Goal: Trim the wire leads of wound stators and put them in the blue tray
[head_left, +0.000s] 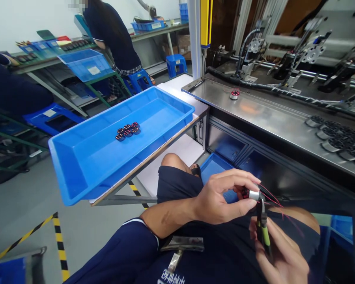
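My left hand point(225, 197) pinches a small round motor part point(252, 195) with a silvery rim, dark red windings and thin red wires trailing to the right. In my right hand point(281, 248) is a pair of cutting pliers point(264, 230) with green and black handles. The plier jaws point up and meet the wire side of the motor part; whether they are closed on a wire I cannot tell. Both hands are above my lap. A similar motor part point(234, 94) with red windings sits on the metal bench top.
A blue tray point(85, 157) on my left holds several small dark wound parts point(127, 130). Several silvery-black rings point(333, 144) stand at the right of the metal bench point(266, 112), before machine fixtures point(286, 65). Two people sit at a far workbench.
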Action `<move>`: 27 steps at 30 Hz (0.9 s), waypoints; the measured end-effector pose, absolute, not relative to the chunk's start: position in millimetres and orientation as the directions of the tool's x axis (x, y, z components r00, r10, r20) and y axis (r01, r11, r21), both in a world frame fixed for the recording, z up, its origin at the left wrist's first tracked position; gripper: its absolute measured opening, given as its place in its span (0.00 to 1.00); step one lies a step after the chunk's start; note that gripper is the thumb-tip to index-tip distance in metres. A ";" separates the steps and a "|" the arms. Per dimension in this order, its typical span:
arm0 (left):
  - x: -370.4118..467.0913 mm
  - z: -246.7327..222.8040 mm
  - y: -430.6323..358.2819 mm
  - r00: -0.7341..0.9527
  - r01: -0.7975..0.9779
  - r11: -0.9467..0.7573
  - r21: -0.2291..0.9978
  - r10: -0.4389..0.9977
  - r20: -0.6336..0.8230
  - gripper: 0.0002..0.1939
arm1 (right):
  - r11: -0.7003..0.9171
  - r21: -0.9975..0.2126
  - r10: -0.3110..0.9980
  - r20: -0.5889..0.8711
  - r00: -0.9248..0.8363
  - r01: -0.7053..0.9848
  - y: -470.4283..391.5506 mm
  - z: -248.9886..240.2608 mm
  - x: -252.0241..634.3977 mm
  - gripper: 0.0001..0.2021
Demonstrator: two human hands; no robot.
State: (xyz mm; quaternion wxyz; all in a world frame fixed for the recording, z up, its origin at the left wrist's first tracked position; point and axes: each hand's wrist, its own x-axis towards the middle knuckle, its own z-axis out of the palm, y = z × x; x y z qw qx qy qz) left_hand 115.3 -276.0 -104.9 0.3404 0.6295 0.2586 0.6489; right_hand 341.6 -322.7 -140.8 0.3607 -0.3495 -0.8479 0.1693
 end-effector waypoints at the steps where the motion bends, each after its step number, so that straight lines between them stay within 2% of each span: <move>1: 115.0 -104.6 -276.0 0.028 -0.112 -0.638 0.762 0.764 0.644 0.09 | 0.696 -0.527 0.718 0.503 -0.482 0.488 -323.0 -141.4 342.1 0.33; 8: 114.1 -102.2 -276.8 0.027 -0.102 -0.670 0.735 0.737 0.675 0.10 | 0.673 -0.505 0.739 0.502 -0.451 0.541 -321.6 -139.7 335.6 0.35; 14: 112.8 -99.7 -277.1 0.058 -0.056 -0.703 0.709 0.707 0.705 0.09 | 0.692 -0.520 0.721 0.529 -0.447 0.500 -317.3 -129.5 333.0 0.36; 17: 112.3 -100.3 -276.4 0.081 -0.038 -0.707 0.706 0.702 0.707 0.09 | 0.703 -0.490 0.709 0.540 -0.453 0.515 -316.7 -127.6 337.3 0.35; 19: 112.5 -102.1 -275.6 0.089 -0.048 -0.725 0.687 0.682 0.726 0.11 | 0.696 -0.486 0.715 0.534 -0.451 0.529 -316.9 -128.1 339.5 0.35; 23: 113.6 -106.6 -273.9 0.069 -0.071 -0.758 0.649 0.645 0.761 0.22 | 0.664 -0.533 0.747 0.495 -0.443 0.525 -320.2 -131.8 338.8 0.35; 27: 112.7 -106.9 -273.1 0.078 0.006 -0.788 0.616 0.614 0.785 0.20 | 0.665 -0.532 0.747 0.491 -0.448 0.524 -324.8 -133.6 333.8 0.37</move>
